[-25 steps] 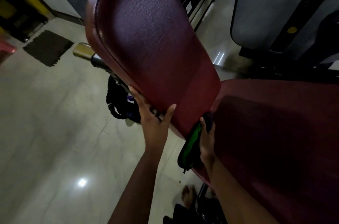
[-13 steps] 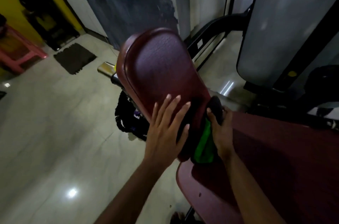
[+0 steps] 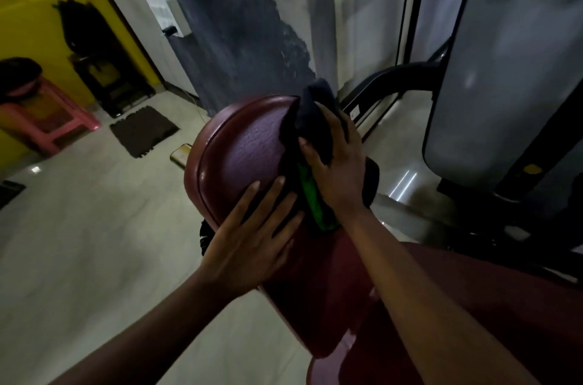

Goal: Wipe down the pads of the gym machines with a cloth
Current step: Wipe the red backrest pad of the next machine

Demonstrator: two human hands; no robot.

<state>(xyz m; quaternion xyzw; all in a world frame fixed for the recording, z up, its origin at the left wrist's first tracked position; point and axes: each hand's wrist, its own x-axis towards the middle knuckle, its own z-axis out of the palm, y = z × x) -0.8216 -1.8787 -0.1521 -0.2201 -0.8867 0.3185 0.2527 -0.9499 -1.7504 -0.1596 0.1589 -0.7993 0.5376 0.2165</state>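
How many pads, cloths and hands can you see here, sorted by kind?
Maroon pads: 2, the upright back pad and the seat pad
Cloths: 1, the black and green cloth
Hands: 2, the left hand and the right hand
Total: 5

The pad (image 3: 249,148) is dark red, with a pebbled, slightly glossy face and a raised rounded border; it stands tilted, its curved top edge uppermost and its lower end meeting a second dark red pad (image 3: 492,315) at lower right. The cloth (image 3: 310,119) is dark, nearly black, with a bright green strip showing lower down. It is bunched against the upper right of the tilted pad, one corner poking above the rim.
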